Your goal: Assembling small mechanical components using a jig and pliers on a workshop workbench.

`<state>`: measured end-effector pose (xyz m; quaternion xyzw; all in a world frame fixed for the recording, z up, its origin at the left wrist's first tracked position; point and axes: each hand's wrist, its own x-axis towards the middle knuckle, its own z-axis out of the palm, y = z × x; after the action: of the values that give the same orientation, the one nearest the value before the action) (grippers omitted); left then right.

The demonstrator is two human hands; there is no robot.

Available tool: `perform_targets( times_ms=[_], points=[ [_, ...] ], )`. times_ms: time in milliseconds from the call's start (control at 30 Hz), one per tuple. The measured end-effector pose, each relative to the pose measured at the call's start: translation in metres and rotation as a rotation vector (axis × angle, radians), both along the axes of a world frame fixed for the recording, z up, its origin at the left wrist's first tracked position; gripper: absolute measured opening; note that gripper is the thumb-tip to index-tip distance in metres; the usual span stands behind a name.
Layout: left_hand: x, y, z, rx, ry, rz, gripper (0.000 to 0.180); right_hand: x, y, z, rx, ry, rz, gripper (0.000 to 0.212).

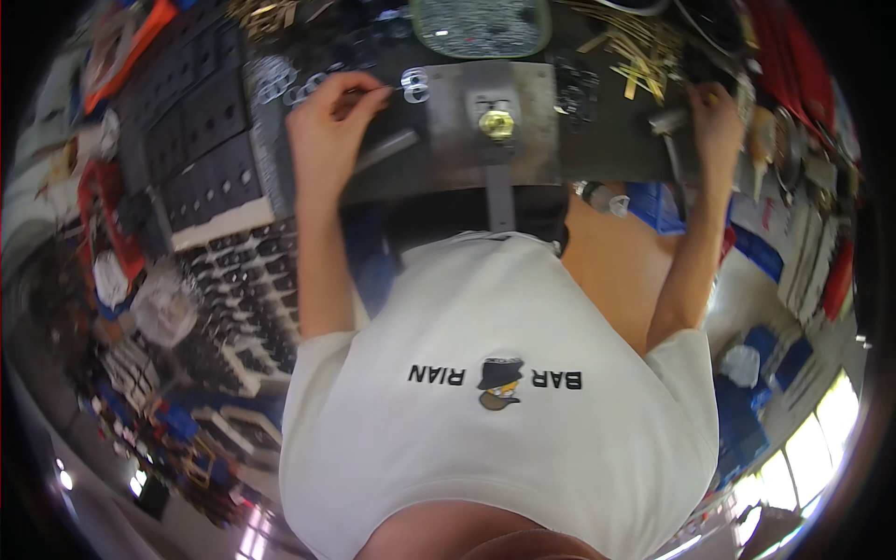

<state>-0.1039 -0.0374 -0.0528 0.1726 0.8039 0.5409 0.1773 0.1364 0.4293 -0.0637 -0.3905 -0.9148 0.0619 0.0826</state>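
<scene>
My left hand (329, 131) is over the left of the dark bench, thumb and forefinger pinched. A thin piece seems to stick out of the pinch towards several pale rings (415, 86); I cannot make out what it is. Between my hands a square metal plate (539, 154) carries a fixture with a round brass-coloured piece (497, 124) at its middle. My right hand (717, 126) is curled at the bench's right side, next to a metal cylinder with a dark handle, like a hammer (667, 120). What its fingers hold is too small to name.
Loose brass-coloured strips (644, 65) lie at the back right. A green-rimmed tray (481, 51) stands behind the plate. More clear rings (275, 79) lie beyond my left hand, and a flat metal bar (387, 149) beside it. Dark panels with holes (210, 121) are at the left.
</scene>
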Motion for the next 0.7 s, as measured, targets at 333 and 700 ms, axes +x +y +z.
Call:
perform_targets(
  times_ms=[333,700],
  points=[
    [0.011,-0.005,0.001,0.224,-0.016,0.001,0.011,0.016,0.013,0.011,-0.348,0.455,-0.198,0.029],
    [-0.002,0.002,-0.020,0.096,0.126,0.115,0.019,0.039,0.066,0.005,-0.651,0.600,-0.278,0.040]
  ],
)
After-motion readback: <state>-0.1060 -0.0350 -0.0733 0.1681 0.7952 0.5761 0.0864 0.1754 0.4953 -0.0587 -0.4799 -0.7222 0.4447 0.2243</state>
